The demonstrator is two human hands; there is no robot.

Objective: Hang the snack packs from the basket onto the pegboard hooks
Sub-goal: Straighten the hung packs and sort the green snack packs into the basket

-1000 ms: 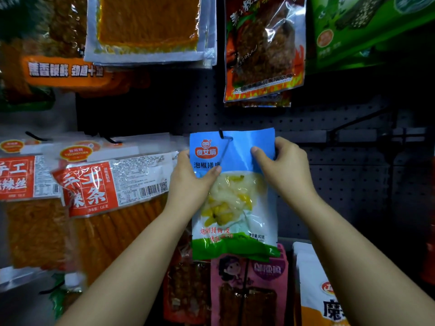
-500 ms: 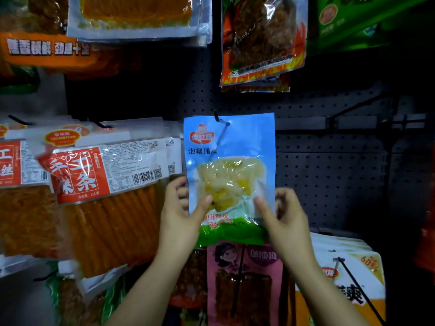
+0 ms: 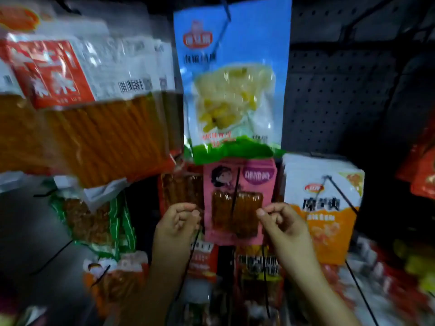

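Observation:
A blue snack pack [image 3: 233,85] with pale yellow contents and a green bottom band hangs from a black hook [image 3: 224,17] on the dark pegboard [image 3: 334,90]. Neither hand touches it. My left hand [image 3: 179,220] hovers below it in front of the lower row, its fingers loosely curled and holding nothing. Level with it, my right hand [image 3: 280,220] is also loosely curled and holds nothing. Between the two hands hangs a pink pack [image 3: 240,201]. The basket is out of view.
Orange strip packs with red-and-white labels [image 3: 94,109] hang at the left. A white-and-orange pack [image 3: 327,208] hangs at the right on a long black hook. More packs and thin black hooks [image 3: 266,283] fill the lower rows. Red packs [image 3: 421,175] sit at the right edge.
Both hands let go of the blue pack and dropped below it. The pack now hangs by itself on the hook. The view has tilted downward.

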